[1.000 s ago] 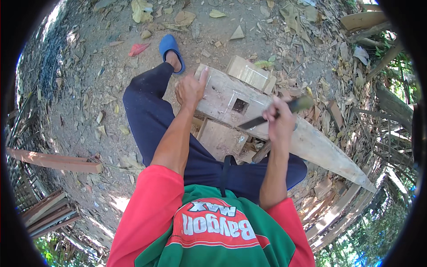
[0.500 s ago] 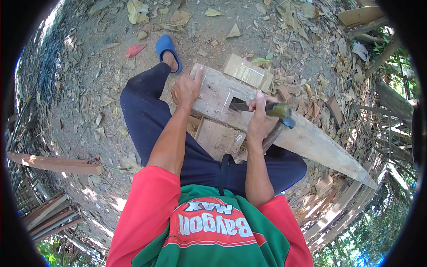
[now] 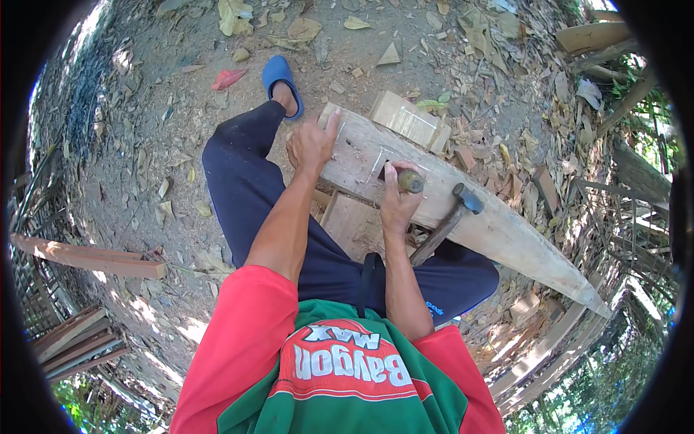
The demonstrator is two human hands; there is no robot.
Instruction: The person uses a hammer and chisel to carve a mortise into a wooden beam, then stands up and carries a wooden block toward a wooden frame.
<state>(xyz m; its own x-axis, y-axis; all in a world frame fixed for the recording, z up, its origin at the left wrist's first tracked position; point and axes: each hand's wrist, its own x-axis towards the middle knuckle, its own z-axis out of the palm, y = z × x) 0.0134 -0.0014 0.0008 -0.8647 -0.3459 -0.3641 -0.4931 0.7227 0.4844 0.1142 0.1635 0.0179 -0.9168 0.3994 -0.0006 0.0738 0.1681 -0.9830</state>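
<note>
The left hand [image 3: 309, 145] is clamping the upper-left end of a thick, tapered timber [image 3: 517, 242], its thumb lying over the top face and its fingers wrapping the end. The timber is stretching from the centre of the frame toward the lower right, where it is narrowing to a tip. Just right of the left hand, well apart from it, the right hand [image 3: 399, 208] is closing around a chisel [image 3: 410, 181], whose rounded handle end is facing up toward the camera. The chisel is standing beside or in a dark mortise [image 3: 383, 172] near the middle of the frame; the hand is hiding the blade, so which of the two cannot be told.

Right of the right hand, a hammer [image 3: 442, 230] is resting its dark head on the timber, its wooden handle slanting down-left toward the right thigh. A pale block [image 3: 405, 118] with white lines is lying along the timber's upper edge, and another board [image 3: 350, 224] is lying along its lower edge. A blue clog [image 3: 277, 72] is showing above the left hand, and a reddish beam [image 3: 87, 257] is lying at the left of the frame.
</note>
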